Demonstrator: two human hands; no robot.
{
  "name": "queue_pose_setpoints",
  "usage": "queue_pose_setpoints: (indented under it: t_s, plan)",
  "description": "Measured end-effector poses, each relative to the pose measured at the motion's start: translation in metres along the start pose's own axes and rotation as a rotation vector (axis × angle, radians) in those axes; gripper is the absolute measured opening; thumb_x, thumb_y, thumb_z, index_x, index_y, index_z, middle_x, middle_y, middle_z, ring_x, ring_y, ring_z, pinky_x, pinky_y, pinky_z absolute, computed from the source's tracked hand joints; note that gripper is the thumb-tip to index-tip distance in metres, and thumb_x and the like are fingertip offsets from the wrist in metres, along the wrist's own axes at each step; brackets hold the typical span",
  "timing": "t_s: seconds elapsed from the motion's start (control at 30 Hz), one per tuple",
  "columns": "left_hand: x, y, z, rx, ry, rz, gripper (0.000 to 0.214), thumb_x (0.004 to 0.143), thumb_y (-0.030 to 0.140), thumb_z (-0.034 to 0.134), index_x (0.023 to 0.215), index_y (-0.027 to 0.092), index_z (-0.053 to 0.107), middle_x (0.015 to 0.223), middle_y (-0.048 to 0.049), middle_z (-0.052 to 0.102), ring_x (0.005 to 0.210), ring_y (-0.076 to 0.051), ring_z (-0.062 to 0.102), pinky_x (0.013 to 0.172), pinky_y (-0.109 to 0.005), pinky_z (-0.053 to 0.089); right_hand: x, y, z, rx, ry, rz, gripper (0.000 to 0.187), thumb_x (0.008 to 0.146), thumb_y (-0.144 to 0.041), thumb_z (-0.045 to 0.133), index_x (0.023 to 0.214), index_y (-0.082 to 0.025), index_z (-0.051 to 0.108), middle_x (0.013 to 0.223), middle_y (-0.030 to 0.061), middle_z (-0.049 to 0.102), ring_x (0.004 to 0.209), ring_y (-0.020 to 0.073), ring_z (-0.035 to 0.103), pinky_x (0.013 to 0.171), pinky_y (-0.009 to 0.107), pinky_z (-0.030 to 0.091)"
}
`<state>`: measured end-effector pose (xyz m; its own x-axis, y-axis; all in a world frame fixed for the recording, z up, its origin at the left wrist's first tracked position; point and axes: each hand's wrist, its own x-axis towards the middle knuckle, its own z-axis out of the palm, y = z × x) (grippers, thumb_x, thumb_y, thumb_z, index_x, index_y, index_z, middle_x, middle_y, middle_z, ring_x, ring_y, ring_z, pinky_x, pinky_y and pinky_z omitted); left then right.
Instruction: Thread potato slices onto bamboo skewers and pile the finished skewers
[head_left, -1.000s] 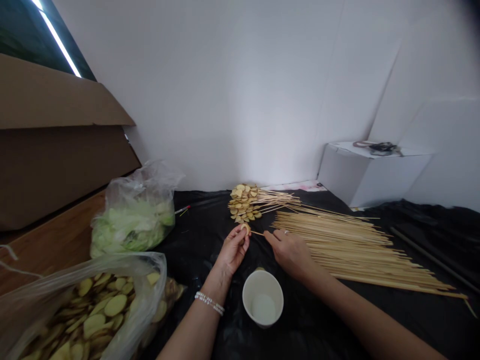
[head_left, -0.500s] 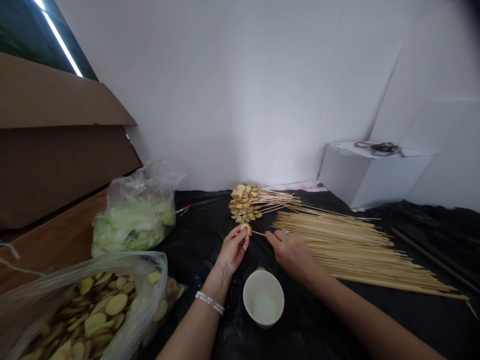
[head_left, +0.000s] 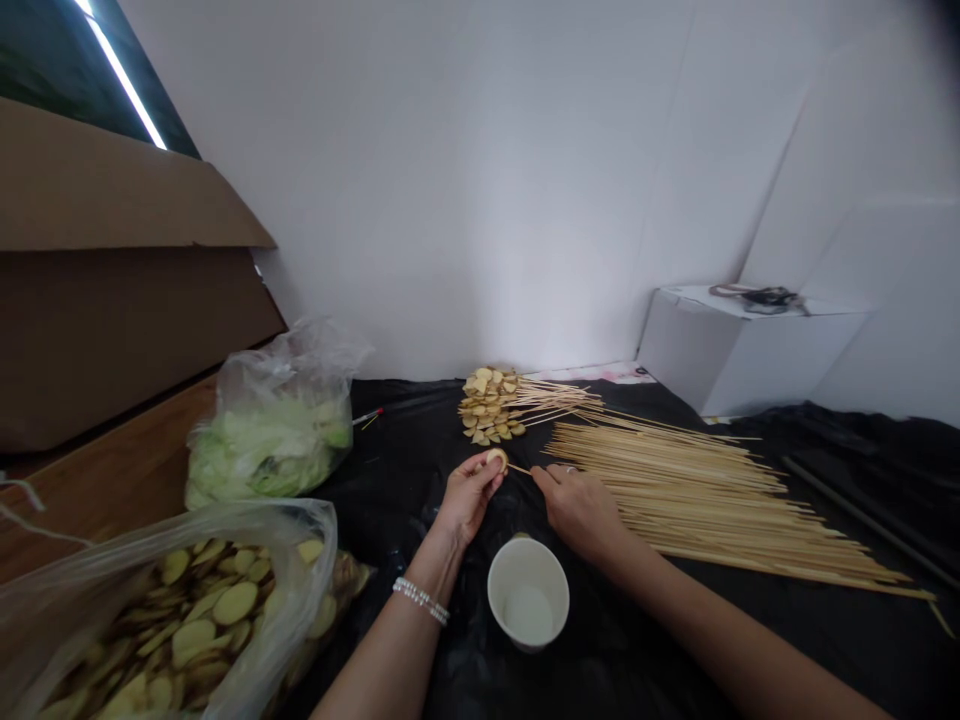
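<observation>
My left hand (head_left: 469,492), with a beaded bracelet at the wrist, pinches a round potato slice (head_left: 496,459). A thin wooden skewer (head_left: 519,469) runs from that slice to my right hand (head_left: 581,508), whose fingers are closed on its other end. Whether the tip passes into the slice is hidden by my fingers. Just beyond my hands lies a pile of skewered potato slices (head_left: 489,405), their sticks pointing right. Many loose skewers (head_left: 735,510) are spread out to the right, partly behind my right hand. Below and between my forearms stands a white paper cup (head_left: 529,595).
At the lower left, an open plastic bag (head_left: 300,520) holds many potato slices. Behind it sits a clear bag of pale green vegetable (head_left: 274,445). A cardboard box (head_left: 127,330) is at far left, a white box (head_left: 750,345) at back right. Black sheeting (head_left: 405,430) covers the surface.
My left hand and the potato slice have shifted very slightly right, closer to my right hand, so less of the skewer shows between them. Both hands keep their hold.
</observation>
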<state>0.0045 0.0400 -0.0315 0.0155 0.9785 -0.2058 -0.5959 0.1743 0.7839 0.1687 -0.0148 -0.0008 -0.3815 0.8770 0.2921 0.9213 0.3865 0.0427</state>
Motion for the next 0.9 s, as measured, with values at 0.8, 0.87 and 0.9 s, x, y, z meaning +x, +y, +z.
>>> queue_pose_setpoints:
  t_s: [0.8,0.87,0.9]
  plan:
    - [-0.004,0.003,0.002,0.028,0.001,-0.008,0.018,0.061,0.019,0.080,0.075,0.011,0.073,0.074,-0.0060,0.070,0.066,-0.009,0.063,0.062,-0.015,0.050,0.002,0.009,0.017,0.034,0.239,-0.035,0.020,0.092,-0.016,0.043,0.078,-0.018,0.058,0.072,0.0032,0.060,0.066,0.0159,0.050,0.057,0.029,0.023]
    - [-0.004,0.003,0.002,0.032,-0.006,-0.013,0.018,0.061,0.020,0.080,0.076,0.011,0.073,0.074,-0.0060,0.070,0.066,-0.009,0.063,0.062,-0.015,0.050,0.002,0.009,0.017,0.042,0.263,-0.040,0.020,0.091,-0.014,0.044,0.077,-0.018,0.058,0.071,0.0031,0.060,0.066,0.0152,0.049,0.058,0.029,0.023]
    - [-0.004,0.003,0.001,0.035,-0.010,-0.016,0.019,0.061,0.020,0.080,0.076,0.011,0.073,0.074,-0.0060,0.070,0.066,-0.009,0.063,0.062,-0.015,0.050,0.002,0.009,0.017,0.045,0.280,-0.050,0.020,0.090,-0.013,0.044,0.077,-0.017,0.057,0.072,0.0031,0.060,0.066,0.0150,0.049,0.059,0.029,0.024]
